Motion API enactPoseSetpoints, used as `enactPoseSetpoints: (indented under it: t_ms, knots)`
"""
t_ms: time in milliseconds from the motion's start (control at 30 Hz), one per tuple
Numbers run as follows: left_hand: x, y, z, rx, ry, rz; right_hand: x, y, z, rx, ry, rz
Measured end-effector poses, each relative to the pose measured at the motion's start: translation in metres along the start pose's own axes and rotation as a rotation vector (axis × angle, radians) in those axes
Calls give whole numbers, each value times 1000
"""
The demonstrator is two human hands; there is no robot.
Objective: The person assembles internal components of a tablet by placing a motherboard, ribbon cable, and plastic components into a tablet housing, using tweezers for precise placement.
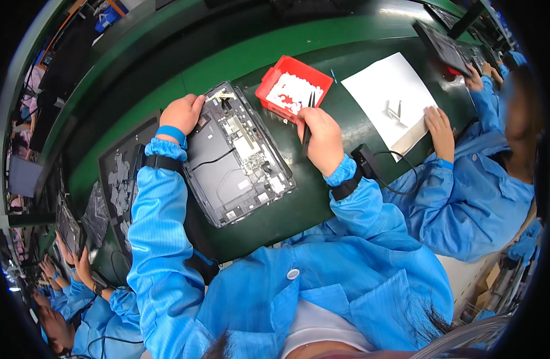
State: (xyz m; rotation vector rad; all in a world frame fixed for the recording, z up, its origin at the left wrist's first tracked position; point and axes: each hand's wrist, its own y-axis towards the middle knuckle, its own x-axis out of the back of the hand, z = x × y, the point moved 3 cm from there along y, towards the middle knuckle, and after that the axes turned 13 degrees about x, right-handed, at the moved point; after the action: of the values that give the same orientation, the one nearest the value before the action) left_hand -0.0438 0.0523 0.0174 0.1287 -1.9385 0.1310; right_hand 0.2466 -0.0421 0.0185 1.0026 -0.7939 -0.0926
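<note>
An opened laptop base (218,167), dark grey with a green circuit board and a black cable inside, lies tilted on the green bench in front of me. My left hand (182,115) grips its far left edge, fingers curled at the rim. Pinched in my right hand (323,140) is a pair of black tweezers (311,102), tips pointing away from me. The tips are at the near right side of a red bin (265,93) filled with small white pieces (293,90). Whether the tweezers hold a piece is too small to tell.
Right of the bin lies a white sheet (382,84) with small thin parts on it, touched by a co-worker's hand (440,131). A black box with a cable (364,160) is beside my right wrist. Left of my arm is a dark tray (110,200) with grey pieces. More co-workers sit on both sides.
</note>
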Motion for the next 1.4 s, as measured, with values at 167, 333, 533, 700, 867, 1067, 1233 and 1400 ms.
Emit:
enactPoseSetpoints:
  t_ms: [167, 333, 533, 700, 867, 1067, 1233, 1400]
  knots:
    - [13, -82, -50, -672, -239, -314, 8, 9, 29, 129, 144, -57]
    - [-1, -117, -64, -672, -291, -113, -10, -20, 62, 269, 300, 326]
    - [-21, -123, -72, -667, -299, 13, -8, -20, 53, 172, 443, 298]
    - [-15, -135, -87, -670, -253, -28, -11, -36, 50, 148, 495, 148]
    - [-19, -140, -83, -661, -189, -23, -11, -35, 48, 134, 484, 62]
    - [-13, -158, -78, -563, -238, -35, 4, -11, 46, 113, 365, 208]
    - [-14, -160, -69, -525, -448, 18, -3, -10, 45, 215, 333, 376]
    - [-19, -160, -65, -320, -584, 135, -9, -10, 45, 257, 301, 398]
